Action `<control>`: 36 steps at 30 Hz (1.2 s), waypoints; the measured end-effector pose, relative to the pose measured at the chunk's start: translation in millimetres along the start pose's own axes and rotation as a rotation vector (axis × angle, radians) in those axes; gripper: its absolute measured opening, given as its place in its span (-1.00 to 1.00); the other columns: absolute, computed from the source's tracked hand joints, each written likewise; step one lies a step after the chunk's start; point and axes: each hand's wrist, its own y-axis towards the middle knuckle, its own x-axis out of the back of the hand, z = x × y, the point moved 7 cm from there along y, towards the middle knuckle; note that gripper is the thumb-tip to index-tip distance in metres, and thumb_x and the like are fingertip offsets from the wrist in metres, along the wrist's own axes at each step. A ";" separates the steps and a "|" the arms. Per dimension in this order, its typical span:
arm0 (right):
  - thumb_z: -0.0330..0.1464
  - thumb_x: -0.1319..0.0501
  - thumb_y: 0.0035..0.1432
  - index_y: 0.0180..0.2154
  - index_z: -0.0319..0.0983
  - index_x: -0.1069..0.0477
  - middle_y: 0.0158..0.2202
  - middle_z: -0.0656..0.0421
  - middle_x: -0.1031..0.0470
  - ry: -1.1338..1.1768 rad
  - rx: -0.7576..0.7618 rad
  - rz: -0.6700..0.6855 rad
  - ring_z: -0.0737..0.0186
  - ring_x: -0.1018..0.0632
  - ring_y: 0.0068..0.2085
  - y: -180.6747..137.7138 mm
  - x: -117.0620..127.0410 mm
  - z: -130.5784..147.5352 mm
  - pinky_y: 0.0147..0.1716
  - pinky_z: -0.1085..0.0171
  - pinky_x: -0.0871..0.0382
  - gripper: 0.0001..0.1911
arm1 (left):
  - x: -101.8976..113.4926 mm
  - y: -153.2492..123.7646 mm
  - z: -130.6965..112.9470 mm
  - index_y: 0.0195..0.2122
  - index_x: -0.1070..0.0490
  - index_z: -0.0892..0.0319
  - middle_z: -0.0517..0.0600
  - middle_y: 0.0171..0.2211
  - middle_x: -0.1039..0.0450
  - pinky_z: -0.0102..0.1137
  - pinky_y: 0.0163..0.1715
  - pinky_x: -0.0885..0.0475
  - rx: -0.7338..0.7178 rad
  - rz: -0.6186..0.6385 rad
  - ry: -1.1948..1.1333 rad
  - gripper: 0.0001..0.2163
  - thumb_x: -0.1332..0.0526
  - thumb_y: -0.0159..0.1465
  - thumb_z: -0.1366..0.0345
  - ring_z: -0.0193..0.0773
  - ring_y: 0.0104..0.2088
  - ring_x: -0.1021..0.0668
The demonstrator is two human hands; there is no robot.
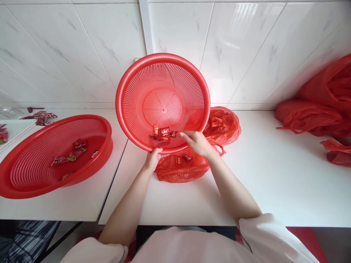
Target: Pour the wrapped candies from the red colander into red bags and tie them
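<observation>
A large red plastic colander (175, 75) is tilted with its mouth towards me. Several small red-wrapped sweets (164, 132) have gathered at its lower side. My left hand (153, 160) is closed on the lower rim, its thumb over the edge. My right hand (197, 143) lies across the lower right rim, the thumb stretched towards the sweets. Its other fingers are mostly hidden, so I cannot tell whether they hold anything. Under the colander lies a thin red plastic bag (182, 171), with a few wrapped sweets showing in it.
A second red colander (102, 126) sits tilted on the left table, holding several wrapped sweets. A white tray (20, 128) stands at far left. Red plastic bags (309, 115) are heaped at right, and another crumpled bag (223, 124) lies behind the colander. The tiled wall (241, 54) borders the table.
</observation>
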 end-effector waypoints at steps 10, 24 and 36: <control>-0.38 0.01 0.29 0.30 -0.18 0.00 0.22 0.01 -0.30 -0.199 0.186 0.136 0.13 -0.27 0.26 1.3 -71.7 0.8 0.28 -0.13 0.33 -0.44 | -7.4 -6.7 28.1 0.00 -0.40 0.18 0.07 -0.08 -0.52 -0.10 -0.11 -0.48 0.069 0.090 0.047 -0.58 -0.23 0.07 0.38 0.01 -0.08 -0.56; -0.09 -0.27 0.07 -0.25 -0.29 -0.50 -0.30 0.12 -0.58 0.648 -0.133 0.142 0.14 -0.61 -0.26 7.3 -33.7 -24.6 -0.17 0.21 -0.45 -0.61 | -8.7 -3.2 9.2 -0.06 -0.44 0.23 0.06 -0.12 -0.55 -0.21 -0.18 -0.53 0.030 0.074 -0.028 -0.64 -0.20 0.08 0.37 -0.04 -0.08 -0.57; -0.08 -0.12 0.22 -0.31 -0.28 -0.55 -0.36 0.10 -0.60 0.182 -0.054 0.355 0.17 -0.59 -0.29 -9.4 -9.6 -1.0 -0.23 0.25 -0.42 -0.59 | -4.6 -0.4 2.1 -0.13 -0.48 0.26 0.09 -0.16 -0.57 -0.25 -0.23 -0.54 0.015 0.049 -0.035 -0.68 -0.20 0.05 0.36 -0.02 -0.10 -0.58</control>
